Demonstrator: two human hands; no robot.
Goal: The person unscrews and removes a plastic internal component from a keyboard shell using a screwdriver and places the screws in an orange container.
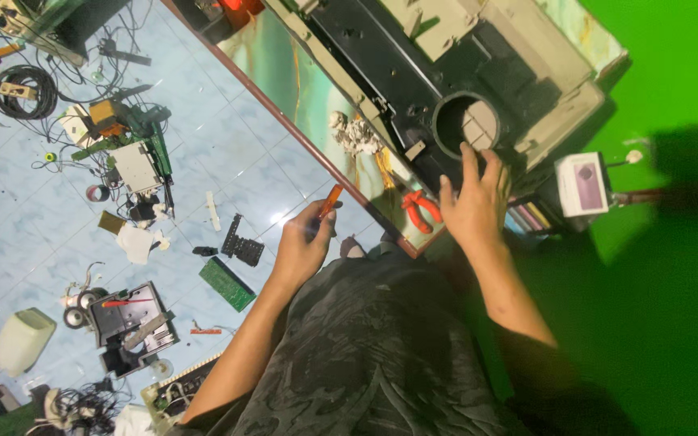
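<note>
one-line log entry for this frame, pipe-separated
left hand: holds orange-handled screwdriver | right hand: fingers on rim of round opening in black chassis | orange pliers on table

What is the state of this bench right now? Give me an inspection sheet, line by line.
Surface: glass-topped table with a brown edge, seen at a tilt.
Job's things: black and beige device housing lying on the table, with a round opening; orange-handled screwdriver.
Clutter: red-handled pliers and a small heap of pale parts on the glass.
Grippers: left hand grips the screwdriver; right hand rests open at the rim of the round opening.
Cables: coiled black cable and loose wires on the floor.
Surroundings: tiled floor strewn with a green circuit board, dismantled parts and a pale container; green wall; white box.
</note>
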